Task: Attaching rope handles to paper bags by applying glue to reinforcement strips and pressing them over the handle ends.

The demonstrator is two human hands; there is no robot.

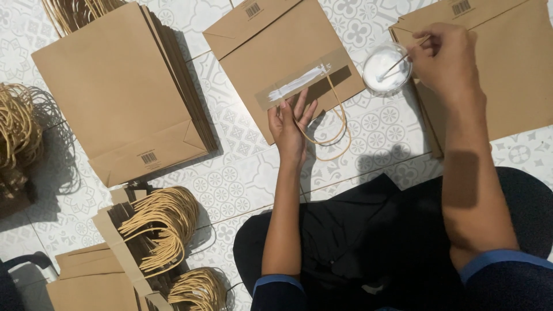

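A flat brown paper bag lies on the tiled floor in front of me. On its near edge rests a cardboard strip smeared with white glue, with a twisted paper cord handle looping off below it. My left hand lies flat on the bag's lower edge, fingers spread, just below the strip. My right hand pinches a thin stick whose tip dips into a small clear cup of white glue standing at the bag's right.
A stack of brown bags lies at the left, another stack at the right under my forearm. Piles of handle strips with cord loops sit at the lower left, loose cords at the far left. My dark-clothed legs fill the bottom.
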